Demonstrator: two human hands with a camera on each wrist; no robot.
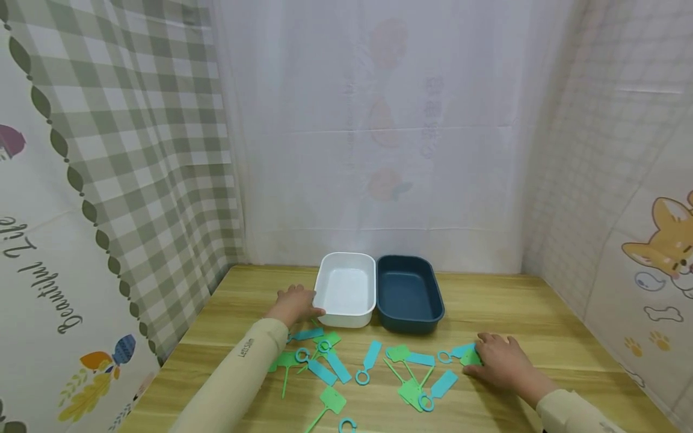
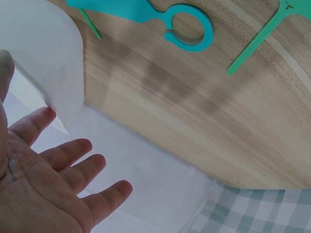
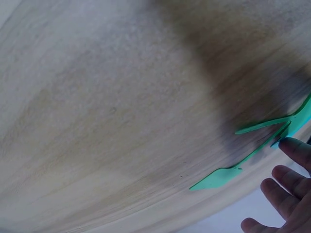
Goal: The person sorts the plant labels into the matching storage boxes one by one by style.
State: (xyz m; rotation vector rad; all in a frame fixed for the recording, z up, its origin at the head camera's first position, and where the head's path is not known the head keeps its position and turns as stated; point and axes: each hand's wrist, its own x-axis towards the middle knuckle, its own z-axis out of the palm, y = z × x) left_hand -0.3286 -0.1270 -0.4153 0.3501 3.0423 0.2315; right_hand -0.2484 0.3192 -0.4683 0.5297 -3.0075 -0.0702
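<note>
My left hand (image 1: 295, 305) is at the left side of a white plastic bin (image 1: 346, 321), its thumb by the front left rim. In the left wrist view its fingers (image 2: 73, 153) are spread and relaxed, with nothing gripped. A blue ring-ended tag (image 2: 116, 9) lies on the wood near it. Over at the right, my right hand (image 1: 503, 362) hovers low or rests beside a green tag (image 1: 471, 358) and a blue tag (image 1: 459, 351); contact is unclear. Its fingers (image 3: 282, 191) look loosely extended in the right wrist view, close to green tags (image 3: 217, 178).
A navy bin (image 1: 409, 325) stands against the white one's right side. Several blue tags (image 1: 370, 355) and green tags (image 1: 332, 399) lie scattered, some overlapping, across the wooden table (image 1: 541, 313). Curtains (image 1: 379, 150) hang behind and on both sides.
</note>
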